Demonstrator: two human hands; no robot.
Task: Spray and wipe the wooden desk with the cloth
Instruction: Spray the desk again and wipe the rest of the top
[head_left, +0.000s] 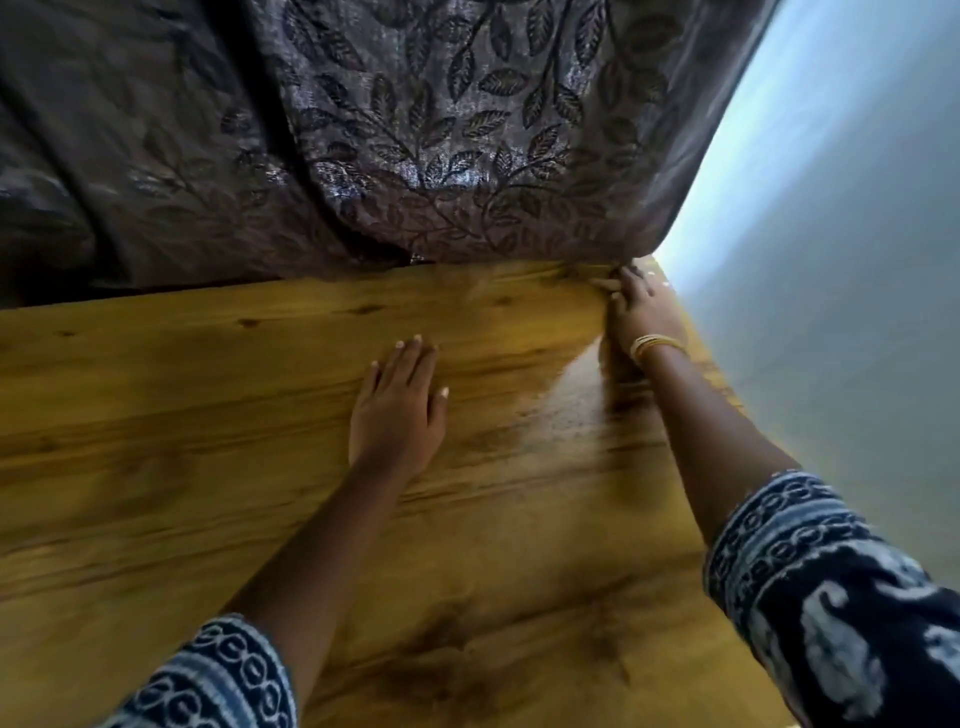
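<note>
My left hand (397, 410) lies flat with fingers spread mid-desk (156, 415), while my right hand (641, 312) reaches the far right corner, fingers seemingly pressed on something pale, perhaps the cloth, though blur hides whether I grip it. A cloth would be light, soft and easily bunched, best held under the palm. The varnished wood looks hard and slick; a curtain (415, 130) hangs beyond, a wall (831, 234) at right.

left hand (397, 410) on desk (182, 441); curtain (415, 130) behind.
</note>
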